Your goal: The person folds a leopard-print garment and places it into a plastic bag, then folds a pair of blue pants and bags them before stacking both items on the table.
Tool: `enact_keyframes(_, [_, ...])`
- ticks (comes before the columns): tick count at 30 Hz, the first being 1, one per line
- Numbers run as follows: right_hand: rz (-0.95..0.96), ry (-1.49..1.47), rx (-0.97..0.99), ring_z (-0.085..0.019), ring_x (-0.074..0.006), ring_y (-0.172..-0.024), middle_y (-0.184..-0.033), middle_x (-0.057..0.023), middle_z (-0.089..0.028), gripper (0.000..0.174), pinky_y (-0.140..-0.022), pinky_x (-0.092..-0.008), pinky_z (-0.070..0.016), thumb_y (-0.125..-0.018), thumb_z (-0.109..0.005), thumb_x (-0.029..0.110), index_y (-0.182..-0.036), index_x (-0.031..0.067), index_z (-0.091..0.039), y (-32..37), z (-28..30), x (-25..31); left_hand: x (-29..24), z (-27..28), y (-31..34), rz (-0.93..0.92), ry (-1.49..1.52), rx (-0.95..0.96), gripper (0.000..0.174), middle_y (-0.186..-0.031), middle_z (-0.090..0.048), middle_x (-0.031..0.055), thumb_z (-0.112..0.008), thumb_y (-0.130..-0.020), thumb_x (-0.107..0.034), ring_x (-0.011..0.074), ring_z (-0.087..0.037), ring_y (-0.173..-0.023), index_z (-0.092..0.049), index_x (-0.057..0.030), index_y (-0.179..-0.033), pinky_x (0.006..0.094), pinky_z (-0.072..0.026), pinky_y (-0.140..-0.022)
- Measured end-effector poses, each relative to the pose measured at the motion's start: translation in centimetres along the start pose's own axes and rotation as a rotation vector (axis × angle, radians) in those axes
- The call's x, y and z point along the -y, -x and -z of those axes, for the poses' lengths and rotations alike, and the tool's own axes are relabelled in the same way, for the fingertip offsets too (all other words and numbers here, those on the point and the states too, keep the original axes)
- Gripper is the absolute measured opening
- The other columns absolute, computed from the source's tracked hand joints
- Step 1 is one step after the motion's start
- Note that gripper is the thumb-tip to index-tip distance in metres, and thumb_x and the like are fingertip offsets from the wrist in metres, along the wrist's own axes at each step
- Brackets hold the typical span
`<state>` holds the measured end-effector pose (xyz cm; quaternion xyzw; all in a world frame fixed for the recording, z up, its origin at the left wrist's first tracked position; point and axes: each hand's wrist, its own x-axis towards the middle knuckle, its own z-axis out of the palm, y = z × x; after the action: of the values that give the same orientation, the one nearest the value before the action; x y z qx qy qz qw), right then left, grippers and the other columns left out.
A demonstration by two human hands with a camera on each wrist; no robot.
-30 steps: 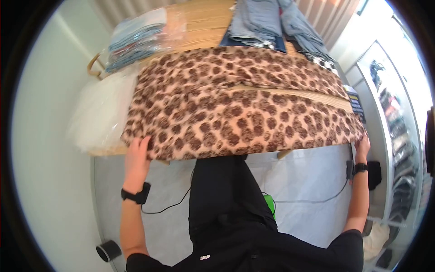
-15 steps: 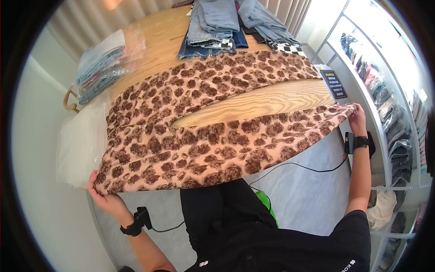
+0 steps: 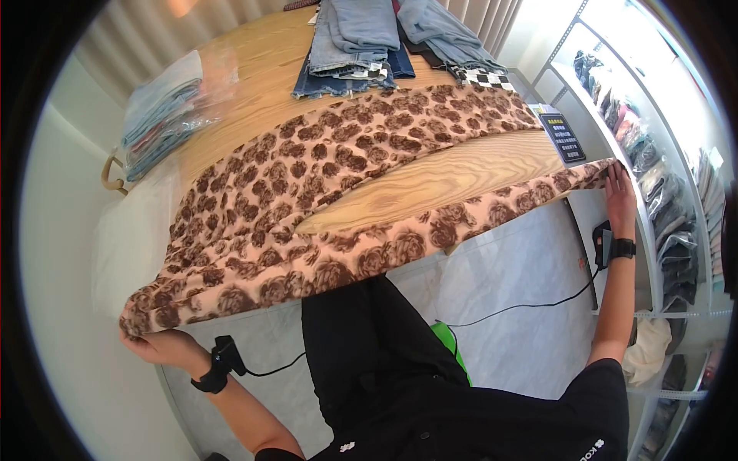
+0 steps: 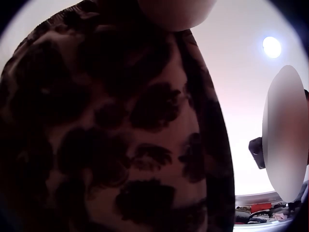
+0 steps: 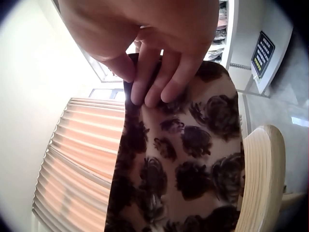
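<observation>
At the near left, the left hand (image 3: 167,349) holds a corner of the patterned trousers (image 3: 292,180); its fingers are mostly under the cloth, so I cannot tell how far they bend. At the near right, the right hand (image 3: 621,196) pinches the leg end, with its fingers curled over the edge. Compared with half a second ago, the near leg has become a narrower band, the left corner has bunched over the left hand, and the slit between the legs looks wider. In my judgement, the near edge is being turned or gathered, and the cloth there is not yet flat.

The near leg is held along the near edge of the counter (image 3: 265,81), above the floor (image 3: 492,284), which leaves room below it. The far leg lies flat. On the right, a dark sign (image 3: 563,138) stands close to the leg ends. Farther away, folded jeans (image 3: 357,42) are just beyond the far leg, so room there is small; bare wood is at the far left.
</observation>
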<state>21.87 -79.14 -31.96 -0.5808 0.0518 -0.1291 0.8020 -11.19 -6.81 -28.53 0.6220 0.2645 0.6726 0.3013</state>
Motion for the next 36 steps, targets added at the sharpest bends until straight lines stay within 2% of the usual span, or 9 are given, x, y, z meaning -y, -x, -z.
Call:
enact_keyframes(6, [0.032,0.205,-0.067,-0.056,-0.0170,-0.112,-0.127,-0.0037,-0.057,0.036,-0.093,-0.0304,-0.0439,-0.096,-0.055,0.022,-0.128,0.0070,-0.055,-5.9,1.8,-0.1,0.6,-7.2,-4.8,-0.126,-0.159,0.087,0.026,-0.106,-0.063,0.0128,-0.048,-0.097,-0.015,0.0201,-0.062,-0.093,-0.055,0.0043,-0.113,0.0297,-0.0507,-0.082])
enact_keyframes(8, [0.063,0.574,-0.170,-0.054,-0.0161,-0.109,-0.123,-0.0044,-0.057,0.036,-0.092,-0.0315,-0.0436,-0.097,-0.052,0.024,-0.127,0.0053,-0.056,-7.2,-1.5,0.8,2.1,-10.0,-6.3,-0.341,-0.289,0.169,0.024,-0.105,-0.063,0.0121,-0.051,-0.096,-0.014,0.0186,-0.060,-0.093,-0.057,0.0036,-0.111,0.0298,-0.0481,-0.083])
enact_keyframes(10, [0.329,1.027,-0.044,-0.054,-0.0155,-0.106,-0.117,-0.0048,-0.059,0.035,-0.087,-0.0324,-0.0452,-0.096,-0.053,0.027,-0.123,0.0056,-0.059,-13.8,1.3,-0.4,2.4,-13.6,-6.5,-0.274,-0.286,0.303,0.023,-0.098,-0.065,0.0120,-0.052,-0.094,-0.012,0.0193,-0.061,-0.089,-0.059,0.0029,-0.109,0.0315,-0.0472,-0.081])
enact_keyframes(13, [0.168,0.881,-0.126,-0.058,-0.0148,-0.096,-0.113,-0.0049,-0.061,0.037,-0.081,-0.0320,-0.0474,-0.097,-0.051,0.030,-0.122,0.0029,-0.058,-15.0,-3.1,-0.7,5.1,-17.9,-6.9,-0.301,-0.406,0.419,0.024,-0.095,-0.066,0.0130,-0.054,-0.093,-0.017,0.0218,-0.061,-0.086,-0.059,0.0015,-0.108,0.0329,-0.0470,-0.080])
enact_keyframes(18, [0.197,1.033,-0.098,-0.060,-0.0178,-0.092,-0.103,-0.0124,-0.066,0.043,-0.081,-0.0295,-0.0468,-0.093,-0.059,0.032,-0.120,-0.0008,-0.059,-21.3,-5.8,-4.6,11.9,-23.1,-7.3,0.036,-0.732,0.891,0.029,-0.093,-0.065,0.0139,-0.056,-0.090,-0.023,0.0283,-0.060,-0.083,-0.061,-0.0006,-0.109,0.0351,-0.0465,-0.079])
enact_keyframes(28, [0.027,0.836,0.090,-0.062,-0.0128,-0.092,-0.104,-0.0070,-0.066,0.046,-0.080,-0.0269,-0.0503,-0.089,-0.064,0.032,-0.123,0.0010,-0.059,-26.7,-8.8,-3.3,15.8,-24.3,-11.7,-0.021,-0.655,0.862,0.031,-0.083,-0.063,0.0119,-0.051,-0.091,-0.024,0.0208,-0.056,-0.075,-0.060,0.0045,-0.098,0.0333,-0.0437,-0.074])
enact_keyframes(30, [-0.137,0.783,0.105,-0.063,-0.0145,-0.095,-0.105,-0.0095,-0.066,0.044,-0.077,-0.0270,-0.0539,-0.090,-0.063,0.030,-0.122,0.0008,-0.059,-26.0,-9.4,-2.1,15.8,-23.3,-12.6,0.082,-0.666,0.921,0.031,-0.087,-0.064,0.0112,-0.051,-0.092,-0.024,0.0189,-0.056,-0.078,-0.061,0.0041,-0.097,0.0321,-0.0435,-0.074])
enact_keyframes(34, [-0.076,1.132,0.061,-0.063,-0.0167,-0.090,-0.100,-0.0117,-0.065,0.047,-0.074,-0.0318,-0.0534,-0.089,-0.062,0.036,-0.120,0.0011,-0.058,-28.6,-6.5,-7.1,18.1,-21.5,-10.8,-0.016,-0.537,0.941,0.038,-0.100,-0.066,0.0145,-0.056,-0.093,-0.031,0.0213,-0.061,-0.094,-0.060,0.0026,-0.109,0.0324,-0.0455,-0.085])
enact_keyframes(36, [0.037,1.439,-0.084,-0.063,-0.0165,-0.079,-0.090,-0.0092,-0.064,0.058,-0.063,-0.0319,-0.0513,-0.084,-0.064,0.051,-0.116,0.0027,-0.059,-29.7,-4.3,-12.4,17.2,-20.7,-9.9,-0.147,-0.750,1.013,0.048,-0.131,-0.051,0.0226,-0.056,-0.094,-0.030,0.0325,-0.048,-0.122,-0.047,0.0012,-0.130,0.0382,-0.0361,-0.104])
